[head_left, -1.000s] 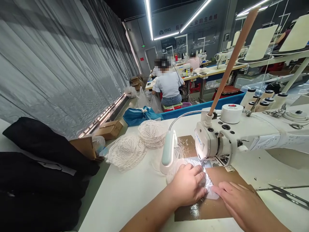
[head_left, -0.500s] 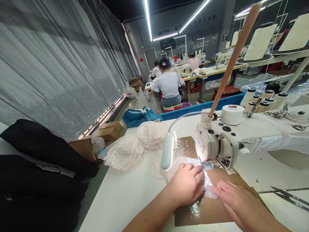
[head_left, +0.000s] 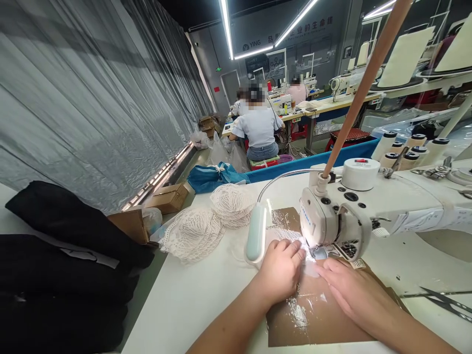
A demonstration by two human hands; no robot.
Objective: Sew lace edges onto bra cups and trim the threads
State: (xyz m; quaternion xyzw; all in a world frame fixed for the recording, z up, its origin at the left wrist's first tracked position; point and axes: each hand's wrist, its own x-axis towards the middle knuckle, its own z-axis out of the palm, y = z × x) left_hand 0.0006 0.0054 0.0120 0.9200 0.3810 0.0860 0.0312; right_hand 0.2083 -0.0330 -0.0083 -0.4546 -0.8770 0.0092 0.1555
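Observation:
A white lace piece lies under the needle area of the white sewing machine, partly hidden by my hands. My left hand is closed on the lace from the left, its bent fingers close beside the presser foot. From the right, my right hand pinches the lace's near edge with its fingertips; the thumb is mostly hidden. Beneath both hands is a shiny brown sheet. A pale green lamp head stands just beyond my left hand.
Stacked lace cups lie left on the white table, with another lace stack behind. Scissors rest at the right edge. Thread cones stand behind the machine. Ahead, a person sits at another table.
The lace has moved forward under the machine, so less of it shows near me. Both hands have moved forward with it, the right one also slightly left.

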